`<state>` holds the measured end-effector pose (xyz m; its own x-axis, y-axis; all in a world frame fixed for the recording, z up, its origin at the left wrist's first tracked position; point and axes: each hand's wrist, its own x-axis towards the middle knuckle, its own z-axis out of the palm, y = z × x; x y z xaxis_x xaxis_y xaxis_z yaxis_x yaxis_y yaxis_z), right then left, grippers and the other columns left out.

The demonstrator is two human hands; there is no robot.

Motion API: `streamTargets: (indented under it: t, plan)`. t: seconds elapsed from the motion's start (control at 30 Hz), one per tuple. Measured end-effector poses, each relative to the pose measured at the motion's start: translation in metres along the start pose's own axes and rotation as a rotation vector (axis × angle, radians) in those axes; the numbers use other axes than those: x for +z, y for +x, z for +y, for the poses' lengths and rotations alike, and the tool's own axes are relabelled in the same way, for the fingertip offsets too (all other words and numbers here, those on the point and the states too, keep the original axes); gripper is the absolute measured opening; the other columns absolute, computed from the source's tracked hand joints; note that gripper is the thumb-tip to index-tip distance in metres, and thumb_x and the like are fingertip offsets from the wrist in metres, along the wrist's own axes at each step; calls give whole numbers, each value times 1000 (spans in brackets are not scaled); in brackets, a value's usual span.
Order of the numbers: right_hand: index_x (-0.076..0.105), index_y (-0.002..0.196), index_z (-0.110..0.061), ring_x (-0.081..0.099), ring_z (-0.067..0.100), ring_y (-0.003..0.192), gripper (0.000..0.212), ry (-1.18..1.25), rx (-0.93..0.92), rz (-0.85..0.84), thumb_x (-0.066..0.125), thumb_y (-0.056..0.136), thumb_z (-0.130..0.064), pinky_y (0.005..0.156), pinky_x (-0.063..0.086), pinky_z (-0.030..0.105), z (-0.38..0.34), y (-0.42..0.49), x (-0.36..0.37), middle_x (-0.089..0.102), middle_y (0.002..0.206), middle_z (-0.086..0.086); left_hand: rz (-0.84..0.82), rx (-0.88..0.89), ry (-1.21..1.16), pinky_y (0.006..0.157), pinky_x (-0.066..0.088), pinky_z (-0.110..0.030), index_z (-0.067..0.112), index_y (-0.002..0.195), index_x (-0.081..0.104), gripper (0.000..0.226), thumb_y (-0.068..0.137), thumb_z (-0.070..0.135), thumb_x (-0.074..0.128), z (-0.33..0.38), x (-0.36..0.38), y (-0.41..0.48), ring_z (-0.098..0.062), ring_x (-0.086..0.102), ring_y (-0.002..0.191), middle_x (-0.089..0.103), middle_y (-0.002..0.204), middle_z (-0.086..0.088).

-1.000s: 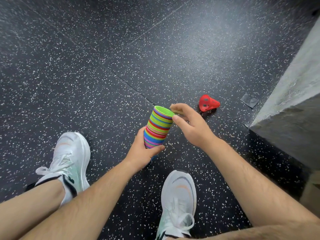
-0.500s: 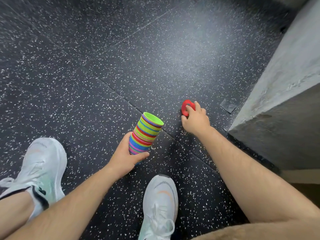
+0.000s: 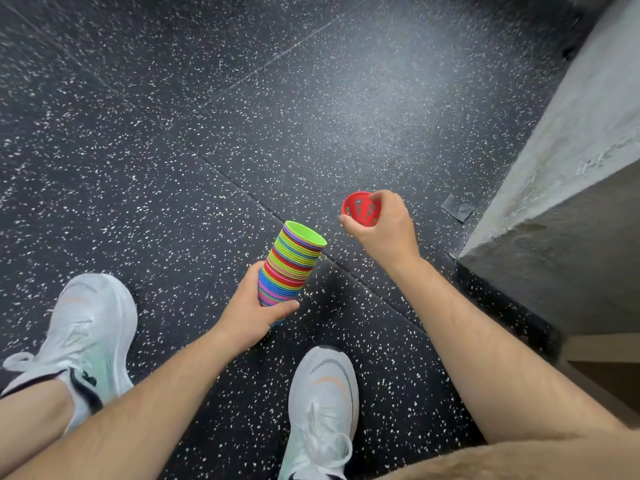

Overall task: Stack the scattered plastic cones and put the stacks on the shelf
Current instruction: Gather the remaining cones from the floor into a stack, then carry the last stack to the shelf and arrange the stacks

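Dark rubber floor [image 3: 242, 98] flecked with white fills the view, its tile seams running diagonally, and a grey concrete block [image 3: 571, 161] rises at the right edge. A small scrap of grey tape [image 3: 457, 207] lies on the floor near the block's corner.

The left grip [image 3: 256, 313] is wrapped round the lower end of a stack of cones [image 3: 291, 268], thumb across the front. The stack is banded in many colours, leans up and to the right, and has a green rim at its open top.

The right grip [image 3: 384, 230] is curled round a single red cone [image 3: 362, 208], pinching it between thumb and fingers. The cone's open mouth faces the camera, and holes show in its wall. It sits at the far-left side of that grip, up and to the right of the stack's green rim, near it but not touching.

Below, a white left shoe [image 3: 93, 327] and a white right shoe [image 3: 322, 403] rest on the floor, the stack between and beyond them.
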<state>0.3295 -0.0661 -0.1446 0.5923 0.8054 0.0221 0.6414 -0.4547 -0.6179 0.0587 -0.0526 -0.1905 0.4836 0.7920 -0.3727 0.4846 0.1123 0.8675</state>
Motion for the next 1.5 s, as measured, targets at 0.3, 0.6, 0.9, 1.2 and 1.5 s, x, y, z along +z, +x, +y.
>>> streamTargets:
  t: [0.3, 0.6, 0.9, 1.2, 1.5]
  plan:
    - [65, 124, -24, 61, -2, 84, 40, 384, -14, -293, 70, 90, -44, 78, 48, 20, -53, -14, -4, 67, 96, -17, 4, 9, -16, 73, 46, -2, 33, 131, 43, 71, 79, 13, 88, 0, -1, -3, 11, 64, 89, 65, 114, 5]
    - [63, 131, -29, 68, 6, 103, 66, 444, 78, -670, 71, 73, -60, 96, 56, 35, -63, -32, 23, 71, 115, -10, 42, 16, -76, 81, 49, -8, 33, 132, 44, 73, 77, 18, 91, -8, -4, -8, 4, 67, 97, 67, 119, 3]
    - [62, 131, -27, 67, 6, 105, 50, 523, 78, -684, 77, 85, -40, 95, 54, 30, -67, -37, 26, 69, 117, -11, 43, -204, 233, 101, 51, -44, 31, 121, 61, 69, 61, 47, 90, -61, -21, -36, -15, 60, 114, 66, 115, 11]
    - [69, 121, -16, 71, 15, 99, 39, 679, 104, -484, 73, 89, -37, 84, 61, 39, -89, 21, -38, 75, 110, 1, -97, -61, 102, 65, 47, -8, 18, 109, 72, 44, 71, 6, 92, 35, -81, 32, -1, 66, 74, 77, 90, 3]
    - [68, 121, -15, 64, 19, 92, 46, 891, 60, -193, 67, 83, -42, 66, 55, 32, -152, 53, -207, 72, 106, 8, -242, 261, -129, 75, 60, -21, 5, 119, 70, 62, 59, 0, 88, 301, -214, 87, -14, 71, 84, 74, 104, -12]
